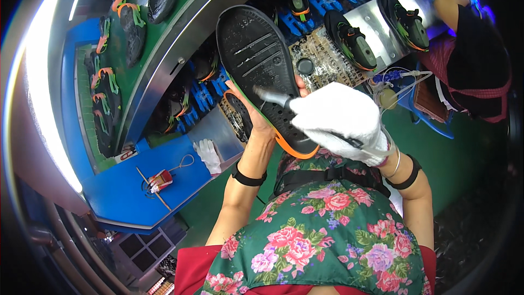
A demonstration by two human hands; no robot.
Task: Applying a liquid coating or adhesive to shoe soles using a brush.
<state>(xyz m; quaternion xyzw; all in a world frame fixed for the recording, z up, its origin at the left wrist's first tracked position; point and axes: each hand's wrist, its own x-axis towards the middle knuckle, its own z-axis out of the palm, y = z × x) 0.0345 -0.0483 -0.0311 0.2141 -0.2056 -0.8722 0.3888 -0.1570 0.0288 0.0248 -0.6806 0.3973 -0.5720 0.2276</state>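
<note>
The black sole (256,49) is in the air in front of the person's body, its inner face turned up. Its long axis goes slantwise, from the far left end to the near right end, where the rim is orange. The left hand (257,114) is the nearer one: bare, it grips the sole from below, at the left edge, with fingertips showing at the right edge. The right hand (341,120), in a white glove, is closed around a brush (275,97), which points leftward over the sole; whether the bristles touch, I cannot tell.

I count one held sole, one brush, one more sole (236,110) partly hidden behind the left wrist, one round black cup (305,66), and two shoes (350,40) on the metal ledge (376,30) at right. On the left green belt (158,38), the shoe parts overlap too much for counting.
</note>
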